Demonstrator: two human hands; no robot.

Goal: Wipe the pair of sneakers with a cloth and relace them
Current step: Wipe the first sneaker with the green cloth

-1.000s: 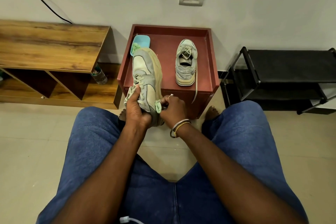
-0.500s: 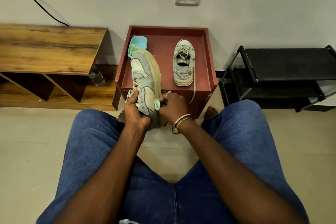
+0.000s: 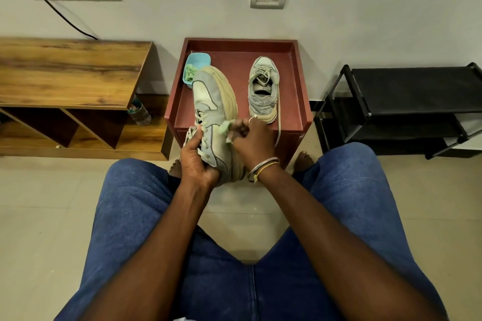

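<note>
Left hand [image 3: 198,161] fingers clamped on sneaker [image 3: 212,114] heel/lace area, held w/ toe over red surface [image 3: 234,55]; right hand [image 3: 250,143] pinches green cloth [image 3: 225,128] against its side; shoe likely light, upper soft

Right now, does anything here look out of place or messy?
One thing: the grey sneaker standing on the maroon tray-top stand has a loose lace trailing off the front edge and dangling down. The other grey sneaker is tipped on its side only because the left hand holds it while the right hand wipes with a green cloth.
</note>
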